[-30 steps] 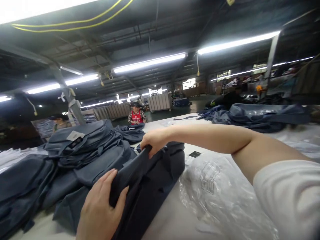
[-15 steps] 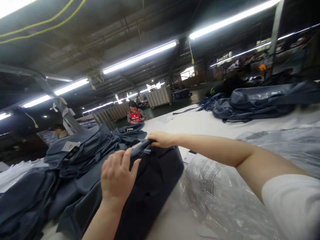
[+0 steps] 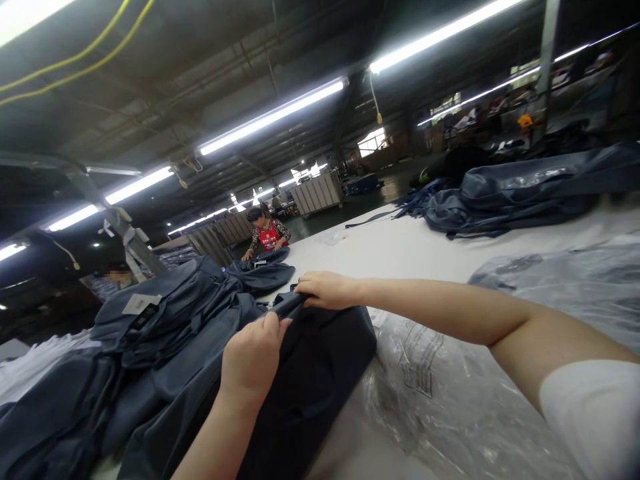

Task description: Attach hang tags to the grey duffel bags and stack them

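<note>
The dark garment (image 3: 315,373), lying on the white table (image 3: 400,250) with its near end cut off and its kind hard to tell, has its top edge running away and rightward, pinched by the closed fingers of the left hand (image 3: 253,357) and right hand (image 3: 325,290).

Fluorescent tube lights (image 3: 273,117) hang under a dark roof (image 3: 200,60); a long white surface (image 3: 400,247) runs toward slatted carts (image 3: 317,193).
</note>
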`<move>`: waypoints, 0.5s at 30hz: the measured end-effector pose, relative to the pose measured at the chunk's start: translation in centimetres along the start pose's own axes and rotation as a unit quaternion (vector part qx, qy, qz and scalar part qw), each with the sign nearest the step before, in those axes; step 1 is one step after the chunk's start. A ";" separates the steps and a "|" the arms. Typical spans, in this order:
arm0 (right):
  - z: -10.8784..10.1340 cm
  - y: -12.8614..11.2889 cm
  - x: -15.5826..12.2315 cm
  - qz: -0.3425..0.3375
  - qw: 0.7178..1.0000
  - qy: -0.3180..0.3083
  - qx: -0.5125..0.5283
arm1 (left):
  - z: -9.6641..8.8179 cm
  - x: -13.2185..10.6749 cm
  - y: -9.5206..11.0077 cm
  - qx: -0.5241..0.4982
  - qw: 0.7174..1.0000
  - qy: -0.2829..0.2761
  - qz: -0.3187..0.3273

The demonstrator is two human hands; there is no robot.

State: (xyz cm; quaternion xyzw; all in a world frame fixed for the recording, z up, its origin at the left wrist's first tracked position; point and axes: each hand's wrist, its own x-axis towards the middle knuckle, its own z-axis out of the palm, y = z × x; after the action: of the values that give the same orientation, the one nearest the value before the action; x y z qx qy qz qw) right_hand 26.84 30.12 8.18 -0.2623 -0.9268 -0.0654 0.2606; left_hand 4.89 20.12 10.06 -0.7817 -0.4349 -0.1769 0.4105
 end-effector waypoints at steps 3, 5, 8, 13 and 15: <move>0.1 -0.1 0.2 -0.001 1.000 -0.002 -0.008 | -0.7 -1.2 -1.3 -0.121 0.987 -0.048 -0.098; 0.0 -0.1 0.2 0.007 1.000 -0.005 -0.003 | -1.4 -2.5 -2.7 -0.189 0.961 -0.048 -0.196; -0.1 -0.2 0.1 0.016 1.000 -0.013 0.004 | -2.3 -5.8 -5.9 -0.193 0.927 -0.030 -0.320; 0.4 -0.2 0.6 0.034 0.999 -0.019 -0.014 | -0.7 -16.4 -12.1 -0.336 0.806 -0.049 -0.484; 0.9 -0.1 1.2 0.034 0.999 -0.026 -0.026 | 1.1 -21.9 -13.1 -0.398 0.728 -0.057 -0.555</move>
State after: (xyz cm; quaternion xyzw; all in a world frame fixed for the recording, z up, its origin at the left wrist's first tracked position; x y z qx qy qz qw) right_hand 25.49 30.83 8.05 -0.3019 -0.9218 -0.0736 0.2318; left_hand -18.24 13.00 1.98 -0.5017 -0.7033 -0.4852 -0.1351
